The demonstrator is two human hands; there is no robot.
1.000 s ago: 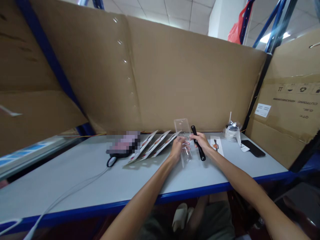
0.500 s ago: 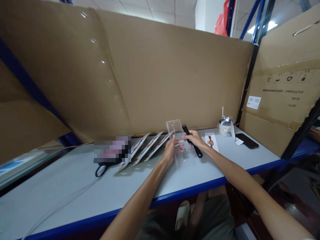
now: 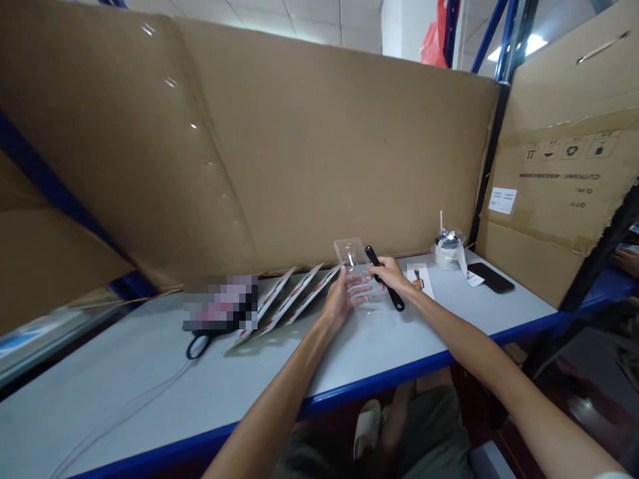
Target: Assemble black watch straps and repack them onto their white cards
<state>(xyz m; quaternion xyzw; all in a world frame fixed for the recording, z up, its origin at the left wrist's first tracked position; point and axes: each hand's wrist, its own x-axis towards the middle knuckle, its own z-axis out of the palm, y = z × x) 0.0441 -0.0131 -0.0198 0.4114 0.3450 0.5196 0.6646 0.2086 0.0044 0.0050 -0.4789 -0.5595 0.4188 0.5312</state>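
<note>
My left hand [image 3: 341, 297] grips a clear plastic blister shell [image 3: 357, 273] from its left side, holding it just above the grey table top [image 3: 150, 372]. My right hand [image 3: 389, 274] is closed round a long black handle-shaped tool [image 3: 384, 287], which lies slanted right beside the shell. A printed card showing the same tool [image 3: 420, 280] lies flat just right of my right hand. Several printed backing cards [image 3: 289, 303] are fanned out to the left of my left hand.
A tall cardboard sheet [image 3: 299, 153] stands along the back of the table, and a large carton [image 3: 564, 179] stands at the right. A tape roll in plastic [image 3: 446, 247] and a black phone [image 3: 490, 277] lie at the back right. A black looped cable [image 3: 198, 344] lies left.
The view has shifted a little to the left and down. Both hands keep their hold, and the clear shell has turned slightly in my left hand.
</note>
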